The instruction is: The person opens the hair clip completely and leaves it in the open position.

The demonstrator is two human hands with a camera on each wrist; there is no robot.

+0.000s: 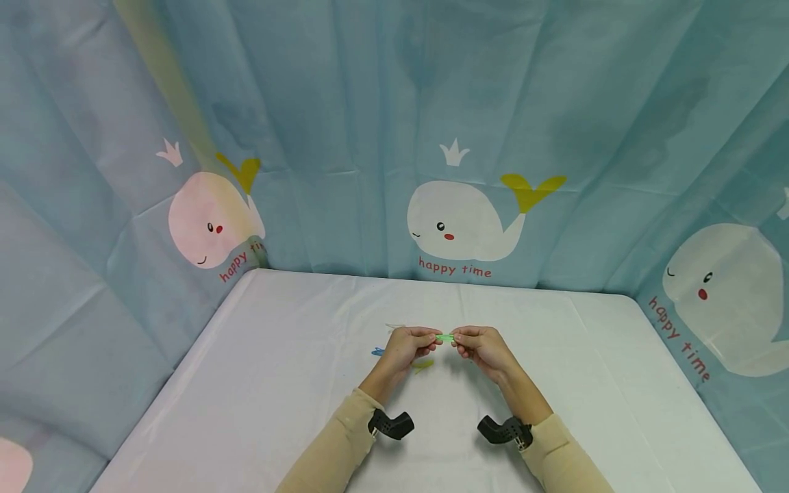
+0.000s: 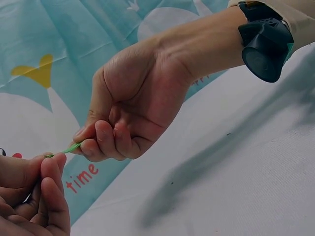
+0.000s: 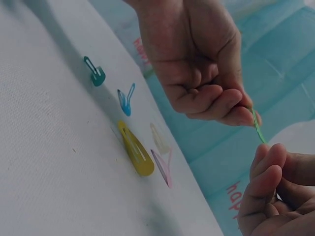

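A bright green snap hair clip (image 1: 446, 337) is held above the table between both hands. My left hand (image 1: 407, 344) pinches one end between thumb and index finger. The other end is pinched the same way by my right hand (image 1: 485, 347). In the right wrist view the clip (image 3: 259, 130) appears as a thin green strip, its ends covered by fingertips. Under the hands lie a yellow hair clip (image 3: 137, 152), a blue one (image 3: 126, 100), a teal one (image 3: 95, 72), a cream one (image 3: 159, 139) and a pink one (image 3: 164, 168).
The white-covered table (image 1: 246, 383) spreads around the hands. A light blue curtain (image 1: 345, 137) with whale prints hangs behind it and at both sides. Each wrist wears a black camera mount, such as the one on the right wrist (image 1: 505, 431).
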